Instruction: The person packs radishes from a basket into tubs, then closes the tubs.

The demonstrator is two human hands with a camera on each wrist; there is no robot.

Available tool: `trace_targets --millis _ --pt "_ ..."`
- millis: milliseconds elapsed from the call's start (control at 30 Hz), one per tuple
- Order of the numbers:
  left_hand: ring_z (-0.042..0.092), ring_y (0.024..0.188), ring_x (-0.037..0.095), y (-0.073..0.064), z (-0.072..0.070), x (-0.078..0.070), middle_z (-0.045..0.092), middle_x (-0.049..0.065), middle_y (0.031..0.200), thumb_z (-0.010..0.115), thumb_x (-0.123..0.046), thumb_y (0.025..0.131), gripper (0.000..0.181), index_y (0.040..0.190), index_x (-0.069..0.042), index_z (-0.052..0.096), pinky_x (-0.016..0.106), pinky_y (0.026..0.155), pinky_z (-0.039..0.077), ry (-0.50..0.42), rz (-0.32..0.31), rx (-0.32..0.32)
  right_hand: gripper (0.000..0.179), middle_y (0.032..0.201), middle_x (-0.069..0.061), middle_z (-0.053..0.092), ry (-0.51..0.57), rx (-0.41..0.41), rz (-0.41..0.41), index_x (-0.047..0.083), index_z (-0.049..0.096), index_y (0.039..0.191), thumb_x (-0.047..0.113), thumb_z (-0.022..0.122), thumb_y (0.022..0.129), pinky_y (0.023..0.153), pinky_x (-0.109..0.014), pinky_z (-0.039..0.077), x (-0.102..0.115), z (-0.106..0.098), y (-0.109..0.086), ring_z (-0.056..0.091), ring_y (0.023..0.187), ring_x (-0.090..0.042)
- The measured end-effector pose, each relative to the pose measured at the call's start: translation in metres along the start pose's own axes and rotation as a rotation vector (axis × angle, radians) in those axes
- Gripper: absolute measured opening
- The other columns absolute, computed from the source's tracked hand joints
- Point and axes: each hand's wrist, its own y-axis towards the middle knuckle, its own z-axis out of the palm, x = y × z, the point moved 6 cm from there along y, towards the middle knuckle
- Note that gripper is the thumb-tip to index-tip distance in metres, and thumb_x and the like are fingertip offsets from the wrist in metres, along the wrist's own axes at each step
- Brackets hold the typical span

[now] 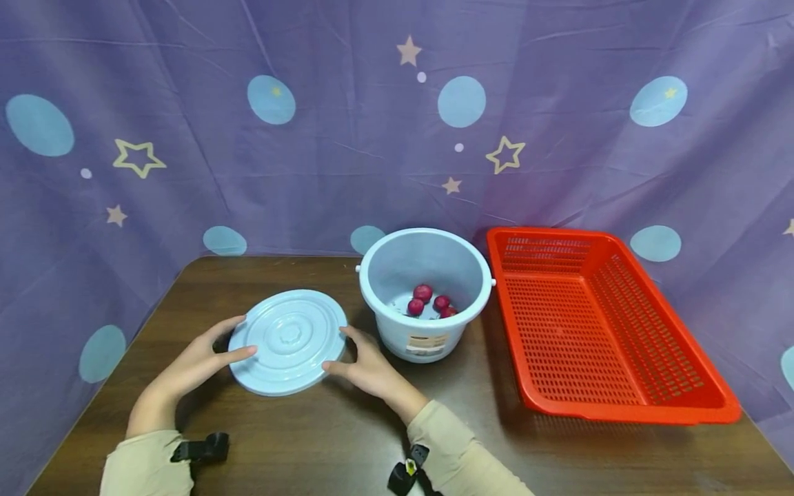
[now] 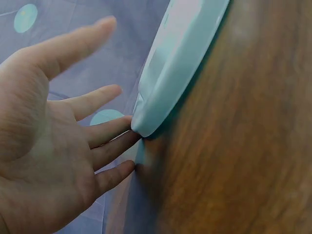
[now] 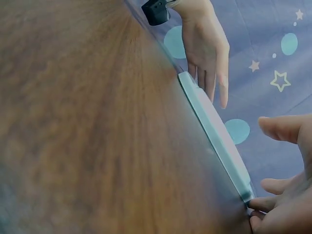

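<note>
A round pale-blue plastic lid [image 1: 289,342] with raised rings lies on the left part of the table. My left hand [image 1: 197,359] is at its left edge with fingers extended; in the left wrist view, fingertips [image 2: 127,131] meet the lid's rim while the thumb stays raised away from it. At the opposite edge, my right hand [image 1: 366,364] has its thumb and fingers spread, fingertips right at the rim [image 3: 242,191]. Just right of the lid stands a matching pale-blue bucket [image 1: 428,339], uncovered, with several small round dark-red fruits [image 1: 423,293] on its bottom.
A large red plastic basket [image 1: 620,412] with perforated sides sits at the right, close to the bucket. The dark wooden table [image 1: 298,448] ends at the back against a purple curtain [image 1: 347,138] with stars and blue ovals.
</note>
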Motion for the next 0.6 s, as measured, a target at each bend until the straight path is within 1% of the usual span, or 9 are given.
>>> trace_targets --millis 67,133,233,300,333,400,467,533,600 --pt "0.019 0.139 0.055 0.0 -0.001 -0.001 0.021 0.035 0.154 0.07 -0.037 0.092 0.09 0.154 0.005 0.021 0.069 0.105 0.025 -0.021 0.016 -0.015 0.075 0.148 -0.022 0.041 0.008 -0.003 -0.008 -0.002 0.045 0.144 0.026 0.078 0.084 0.114 -0.047 0.028 0.001 0.0 0.001 0.034 0.139 -0.035" --pt "0.028 0.136 0.054 0.0 -0.003 -0.002 0.023 0.035 0.153 0.071 -0.034 0.092 0.089 0.154 0.004 0.021 0.064 0.103 0.032 -0.039 0.034 -0.03 0.074 0.15 -0.021 0.04 0.012 -0.007 -0.016 -0.002 0.046 0.143 0.025 0.079 0.083 0.114 -0.046 0.028 0.002 0.001 0.001 0.033 0.14 -0.035" --pt "0.04 0.13 0.052 -0.002 -0.008 0.0 0.024 0.032 0.154 0.072 -0.031 0.092 0.089 0.156 0.001 0.019 0.057 0.097 0.042 -0.062 0.05 -0.055 0.071 0.153 -0.021 0.037 0.047 -0.01 -0.03 -0.001 0.047 0.142 0.022 0.079 0.083 0.115 -0.045 0.027 0.003 0.001 0.001 0.032 0.141 -0.034" --pt "0.047 0.125 0.047 -0.003 -0.012 0.002 0.024 0.03 0.155 0.072 -0.031 0.092 0.089 0.157 -0.002 0.018 0.055 0.093 0.044 -0.061 0.052 -0.072 0.071 0.152 -0.019 0.038 0.108 -0.01 -0.027 0.001 0.046 0.143 0.019 0.079 0.083 0.114 -0.044 0.03 0.003 0.002 0.002 0.036 0.139 -0.034" --pt "0.048 0.124 0.045 -0.004 -0.014 0.003 0.022 0.028 0.157 0.072 -0.031 0.092 0.09 0.158 -0.003 0.017 0.055 0.093 0.044 -0.064 0.052 -0.076 0.071 0.151 -0.019 0.039 0.148 -0.009 -0.026 0.001 0.045 0.144 0.016 0.079 0.083 0.112 -0.044 0.032 0.003 0.002 0.002 0.04 0.137 -0.034" --pt "0.054 0.119 0.031 -0.006 -0.018 0.004 0.022 0.024 0.158 0.073 -0.033 0.091 0.091 0.158 -0.007 0.018 0.055 0.093 0.042 -0.062 0.047 -0.085 0.073 0.149 -0.017 0.042 0.212 -0.01 -0.002 0.004 0.044 0.146 0.014 0.079 0.083 0.108 -0.042 0.038 0.0 0.002 0.002 0.046 0.132 -0.032" --pt "0.057 0.112 0.016 -0.008 -0.021 0.005 0.022 0.022 0.159 0.073 -0.032 0.091 0.091 0.159 -0.008 0.018 0.054 0.093 0.041 -0.089 0.057 -0.082 0.075 0.145 -0.016 0.046 0.256 -0.018 0.01 0.005 0.043 0.147 0.01 0.08 0.082 0.103 -0.04 0.043 -0.001 0.001 0.002 0.052 0.124 -0.032" --pt "0.057 0.105 0.003 -0.01 -0.024 0.006 0.023 0.02 0.158 0.073 -0.033 0.092 0.089 0.159 -0.01 0.018 0.045 0.092 0.045 -0.11 0.062 -0.08 0.078 0.146 -0.015 0.045 0.271 -0.027 0.001 0.004 0.042 0.148 0.007 0.081 0.08 0.1 -0.039 0.045 0.0 0.001 0.002 0.054 0.122 -0.03" --pt "0.056 0.101 -0.005 -0.014 -0.028 0.008 0.024 0.02 0.158 0.072 -0.032 0.092 0.087 0.159 -0.011 0.019 0.033 0.088 0.047 -0.138 0.065 -0.075 0.079 0.147 -0.016 0.044 0.277 -0.041 -0.034 0.0 0.042 0.147 0.003 0.081 0.079 0.1 -0.039 0.045 0.002 0.0 0.002 0.054 0.122 -0.03"
